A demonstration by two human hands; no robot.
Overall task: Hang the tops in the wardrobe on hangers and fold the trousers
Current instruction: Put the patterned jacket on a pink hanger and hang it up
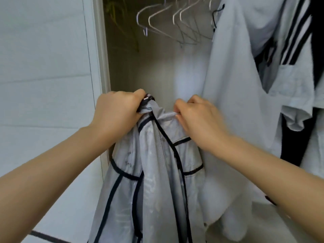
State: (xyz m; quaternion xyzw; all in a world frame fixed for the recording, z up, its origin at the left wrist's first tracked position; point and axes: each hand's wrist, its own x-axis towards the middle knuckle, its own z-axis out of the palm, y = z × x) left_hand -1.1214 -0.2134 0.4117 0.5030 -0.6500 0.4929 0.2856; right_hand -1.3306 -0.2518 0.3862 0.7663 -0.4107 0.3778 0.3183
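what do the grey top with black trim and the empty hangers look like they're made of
The grey top looks like thin, faintly glossy synthetic fabric, perhaps polyester: it bunches into fine creases and shows a mesh-like patch. The hangers look like thin wire with a pale, probably plastic, coating: slim bent rods, smooth and whitish.
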